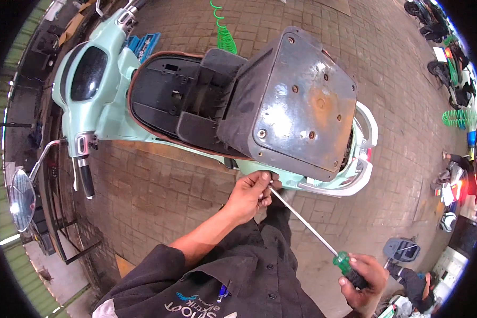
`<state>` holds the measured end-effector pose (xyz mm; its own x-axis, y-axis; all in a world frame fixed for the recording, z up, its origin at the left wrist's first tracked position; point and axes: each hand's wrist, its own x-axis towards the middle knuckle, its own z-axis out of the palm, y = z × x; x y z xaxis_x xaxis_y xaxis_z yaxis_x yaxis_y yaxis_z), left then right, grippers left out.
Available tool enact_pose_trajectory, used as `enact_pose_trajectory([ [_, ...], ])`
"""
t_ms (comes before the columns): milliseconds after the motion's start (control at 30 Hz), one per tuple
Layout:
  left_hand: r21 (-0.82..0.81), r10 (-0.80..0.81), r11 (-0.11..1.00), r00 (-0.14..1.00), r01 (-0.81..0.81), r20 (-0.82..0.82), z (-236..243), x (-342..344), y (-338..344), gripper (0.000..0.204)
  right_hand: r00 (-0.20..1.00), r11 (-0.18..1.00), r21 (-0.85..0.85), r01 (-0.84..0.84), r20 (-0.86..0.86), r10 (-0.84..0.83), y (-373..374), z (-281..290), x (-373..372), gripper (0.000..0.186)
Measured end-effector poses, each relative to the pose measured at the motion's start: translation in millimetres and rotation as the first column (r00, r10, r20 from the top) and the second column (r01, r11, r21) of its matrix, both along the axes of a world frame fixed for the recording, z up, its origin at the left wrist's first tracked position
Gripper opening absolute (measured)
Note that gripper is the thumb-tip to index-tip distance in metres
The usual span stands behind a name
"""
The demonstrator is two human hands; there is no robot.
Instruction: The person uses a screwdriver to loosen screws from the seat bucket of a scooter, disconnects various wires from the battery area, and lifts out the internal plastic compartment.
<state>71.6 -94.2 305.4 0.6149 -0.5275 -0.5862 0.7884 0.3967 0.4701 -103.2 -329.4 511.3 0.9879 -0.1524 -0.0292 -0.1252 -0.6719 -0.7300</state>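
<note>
My right hand (367,281) is wrapped round the green and black handle of a long screwdriver (305,222). Its thin metal shaft runs up and left to my left hand (252,196). There the fingers of my left hand are pinched together at the screwdriver's tip; whatever small part they hold is hidden. Both hands are close to the near side of a mint-green scooter (108,119). Above my left hand a large dark box with a metal plate (286,122) stands up from the seat area, with several screws and rust stains on the plate.
A black open seat compartment (161,90) lies left of the box. The scooter's mirror (22,199) sticks out at the left. Behind the scooter are a blue tool tray (143,45) and a green coiled hose (226,40). Other scooters (453,79) and a person (411,281) are at the right.
</note>
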Motion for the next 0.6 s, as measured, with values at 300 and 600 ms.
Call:
enact_pose_trajectory([
  [300,-0.043,0.153,0.987,0.985,-0.157,-0.078,-1,-13,-22,0.03,0.992,0.999,0.023,0.031,-0.122,-0.028,-22,-3,13,0.043],
  [600,-0.135,0.257,0.954,0.963,-0.267,-0.084,-3,-11,-27,0.028,0.978,0.994,0.05,0.099,-0.191,-0.087,-27,-2,20,0.044],
])
